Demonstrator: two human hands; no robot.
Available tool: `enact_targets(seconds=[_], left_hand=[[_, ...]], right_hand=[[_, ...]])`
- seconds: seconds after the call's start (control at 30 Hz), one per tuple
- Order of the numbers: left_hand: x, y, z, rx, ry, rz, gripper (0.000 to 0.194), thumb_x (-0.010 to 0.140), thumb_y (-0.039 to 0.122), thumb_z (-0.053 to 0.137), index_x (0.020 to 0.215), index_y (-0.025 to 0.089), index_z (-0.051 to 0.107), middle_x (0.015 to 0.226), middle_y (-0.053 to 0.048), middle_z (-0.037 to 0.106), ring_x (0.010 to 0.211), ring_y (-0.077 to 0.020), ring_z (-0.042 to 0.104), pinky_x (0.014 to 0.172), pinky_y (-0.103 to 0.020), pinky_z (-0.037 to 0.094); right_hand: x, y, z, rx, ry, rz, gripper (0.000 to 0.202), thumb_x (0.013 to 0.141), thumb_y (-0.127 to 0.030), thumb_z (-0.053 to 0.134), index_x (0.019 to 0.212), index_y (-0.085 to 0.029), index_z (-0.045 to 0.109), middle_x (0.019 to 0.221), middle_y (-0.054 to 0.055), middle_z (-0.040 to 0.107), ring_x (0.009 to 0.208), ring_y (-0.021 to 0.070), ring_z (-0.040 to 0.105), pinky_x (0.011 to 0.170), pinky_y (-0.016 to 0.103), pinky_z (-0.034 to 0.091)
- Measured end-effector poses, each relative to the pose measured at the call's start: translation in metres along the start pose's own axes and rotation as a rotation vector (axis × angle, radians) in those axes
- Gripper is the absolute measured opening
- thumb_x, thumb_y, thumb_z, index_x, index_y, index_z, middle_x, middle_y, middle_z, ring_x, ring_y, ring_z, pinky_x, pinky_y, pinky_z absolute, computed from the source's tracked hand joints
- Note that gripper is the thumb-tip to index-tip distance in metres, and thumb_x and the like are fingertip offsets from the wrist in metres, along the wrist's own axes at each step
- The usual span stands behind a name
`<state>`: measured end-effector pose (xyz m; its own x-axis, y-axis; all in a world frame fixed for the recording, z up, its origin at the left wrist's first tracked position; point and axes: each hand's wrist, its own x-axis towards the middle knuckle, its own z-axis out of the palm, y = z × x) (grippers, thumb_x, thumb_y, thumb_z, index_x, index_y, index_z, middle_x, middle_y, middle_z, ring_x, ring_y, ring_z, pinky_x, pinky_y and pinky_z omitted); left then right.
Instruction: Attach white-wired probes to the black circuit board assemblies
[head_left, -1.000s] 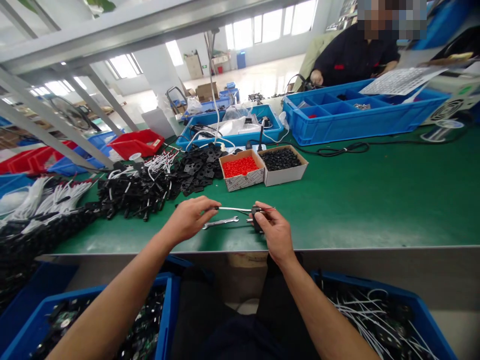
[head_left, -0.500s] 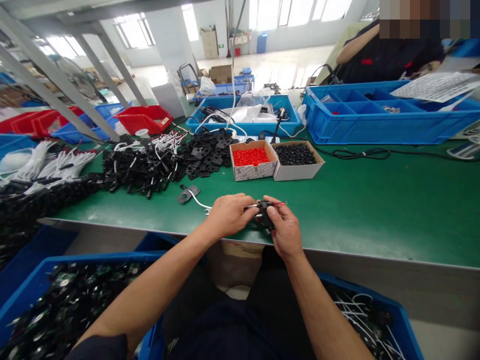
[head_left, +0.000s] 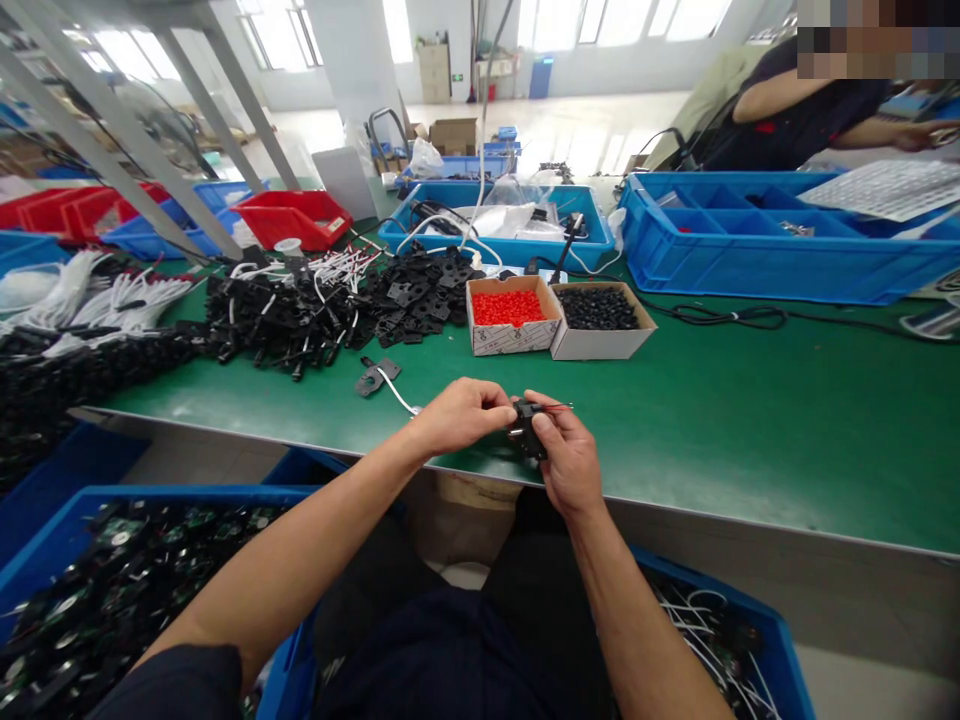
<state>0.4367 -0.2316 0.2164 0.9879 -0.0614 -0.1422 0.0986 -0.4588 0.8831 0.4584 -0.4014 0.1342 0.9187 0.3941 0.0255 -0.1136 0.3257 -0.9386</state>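
Black plastic part, in hand above the green bench

Right hand [head_left: 571,458]: one small black plastic part [head_left: 532,436], pinched between your thumb and fingers, near the front edge of the green bench [head_left: 757,420]. Thin red wires [head_left: 556,407] project from its right side; a short metal pin [head_left: 516,432] from its left.

Left hand [head_left: 463,414]: thumb and forefinger pressed together at the part's left edge; whether they grip the part itself or something finer, you cannot tell from this view.

Left of your hands: one flat black plate [head_left: 377,377], a white cable [head_left: 396,392] lying across it.

Beyond your hands: one open carton of small red pieces [head_left: 514,340], touching one open carton of small black pieces [head_left: 600,345]. Left of these: a heap of flat black plates [head_left: 420,290], beside a heap of black connectors with white cables [head_left: 289,320].
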Motion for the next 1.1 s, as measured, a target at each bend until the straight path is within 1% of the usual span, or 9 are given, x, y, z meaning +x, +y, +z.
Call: enact_targets(seconds=[0.13,0.3,0.37,0.43,0.6,0.73,0.83,0.97,1.1], left_hand=[[-0.006,-0.002,0.003,0.223,0.129,0.068,0.015,0.080,0.028,0.061,0.074,0.014,0.065,0.069,0.001,0.061,0.063,-0.0102,0.050,0.058,-0.023,0.033],[-0.014,-0.008,0.013,0.661,0.290,0.377,0.020,0.092,0.029,0.051,0.084,0.016,0.065,0.086,-0.006,0.062,0.082,-0.0160,0.055,0.072,-0.028,0.038],[-0.015,-0.011,0.015,0.773,0.326,0.426,0.023,0.094,0.028,0.047,0.084,0.016,0.064,0.084,-0.007,0.061,0.082,-0.0173,0.054,0.073,-0.030,0.037],[-0.015,-0.013,0.015,0.735,0.332,0.409,0.021,0.093,0.025,0.050,0.080,0.016,0.064,0.081,-0.006,0.060,0.079,-0.0164,0.053,0.071,-0.029,0.036],[-0.015,-0.012,0.007,0.386,0.222,0.281,0.012,0.084,0.027,0.063,0.081,0.017,0.067,0.080,-0.001,0.063,0.073,-0.0113,0.054,0.066,-0.023,0.038],[-0.017,-0.006,0.004,0.213,0.178,0.129,0.015,0.082,0.028,0.063,0.083,0.015,0.069,0.078,0.000,0.066,0.069,-0.0099,0.056,0.064,-0.021,0.039],[-0.016,-0.001,0.002,0.192,0.138,0.062,0.022,0.085,0.030,0.056,0.078,0.014,0.069,0.072,0.000,0.065,0.065,-0.0095,0.053,0.061,-0.021,0.037],[-0.012,0.000,-0.001,0.198,0.068,0.036,0.023,0.086,0.030,0.055,0.078,0.014,0.070,0.068,0.001,0.063,0.063,-0.0101,0.052,0.059,-0.022,0.035],[-0.015,-0.003,0.002,0.265,0.146,0.112,0.012,0.083,0.022,0.061,0.076,0.014,0.066,0.071,0.000,0.063,0.066,-0.0105,0.053,0.061,-0.023,0.035]], right_hand=[[0.000,-0.001,0.001,-0.038,0.000,-0.018,0.053,0.085,-0.045,0.069,0.127,-0.014,0.060,0.123,0.011,0.055,0.107,0.0172,0.060,0.093,0.028,0.055],[0.001,0.000,0.001,-0.069,-0.016,-0.009,0.054,0.086,-0.047,0.067,0.129,-0.015,0.059,0.123,0.011,0.055,0.102,0.0151,0.061,0.088,0.025,0.056],[0.001,0.000,0.000,-0.085,-0.032,-0.010,0.054,0.087,-0.046,0.067,0.129,-0.015,0.059,0.120,0.010,0.056,0.100,0.0139,0.061,0.088,0.024,0.056],[0.001,-0.001,0.000,-0.098,-0.050,-0.019,0.052,0.087,-0.045,0.067,0.128,-0.014,0.060,0.119,0.010,0.057,0.101,0.0132,0.061,0.089,0.022,0.055],[0.001,-0.002,0.000,-0.115,-0.044,-0.027,0.048,0.087,-0.043,0.067,0.126,-0.015,0.062,0.121,0.009,0.057,0.106,0.0133,0.060,0.094,0.021,0.052],[0.001,-0.002,0.000,-0.095,-0.036,-0.015,0.050,0.087,-0.044,0.067,0.128,-0.016,0.061,0.119,0.009,0.057,0.101,0.0127,0.061,0.089,0.020,0.053],[0.000,-0.001,-0.001,-0.114,-0.057,-0.010,0.051,0.087,-0.045,0.067,0.129,-0.016,0.061,0.118,0.009,0.058,0.098,0.0124,0.061,0.087,0.020,0.053],[0.000,-0.001,-0.001,-0.165,-0.064,-0.042,0.048,0.087,-0.044,0.067,0.127,-0.017,0.063,0.121,0.008,0.057,0.104,0.0131,0.059,0.092,0.022,0.052],[-0.001,-0.002,-0.002,-0.193,-0.076,-0.075,0.046,0.088,-0.042,0.067,0.126,-0.017,0.063,0.123,0.008,0.055,0.110,0.0139,0.058,0.099,0.025,0.050]])
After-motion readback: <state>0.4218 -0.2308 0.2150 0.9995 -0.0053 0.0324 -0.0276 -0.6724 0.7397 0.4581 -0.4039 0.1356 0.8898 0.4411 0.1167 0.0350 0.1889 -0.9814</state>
